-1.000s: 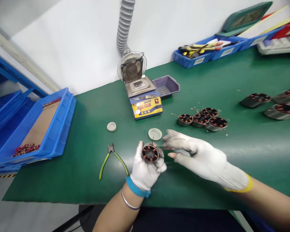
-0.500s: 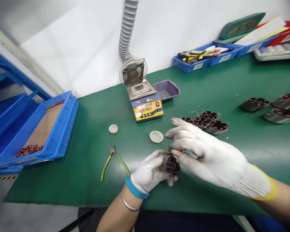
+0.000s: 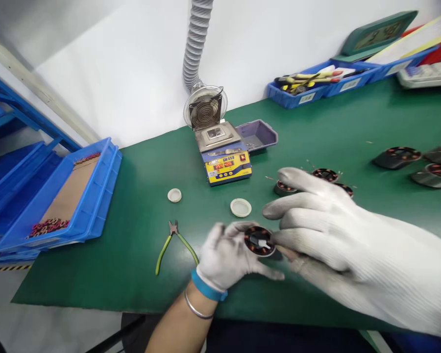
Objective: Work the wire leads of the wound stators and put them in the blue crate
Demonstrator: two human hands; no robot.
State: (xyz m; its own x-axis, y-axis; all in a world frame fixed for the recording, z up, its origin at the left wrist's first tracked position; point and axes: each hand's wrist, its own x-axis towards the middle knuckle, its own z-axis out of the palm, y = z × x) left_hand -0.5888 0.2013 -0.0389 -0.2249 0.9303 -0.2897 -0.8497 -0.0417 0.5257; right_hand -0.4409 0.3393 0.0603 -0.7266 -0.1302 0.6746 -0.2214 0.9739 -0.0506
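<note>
Turned face-up since, wound ring (image 3: 249, 239) held in left hand (image 3: 226, 255), right hand (image 3: 334, 235) at its edge, grip unclear

The left forearm (image 3: 182, 327) slants up and rightward from the bottom edge, bare below a metal bangle (image 3: 197, 309) and a blue wristband (image 3: 208, 288). The left hand (image 3: 228, 257), in a white glove (image 3: 218, 269), is turned roughly palm up, fingers bent in a grasp, one digit stretched out to the right. The right hand (image 3: 338, 235), also gloved, extends from the right edge with its back up, fingers parted and pointing left; its thumb (image 3: 305, 268) lies beneath, close to the fingers; whether they touch is unclear.
</note>
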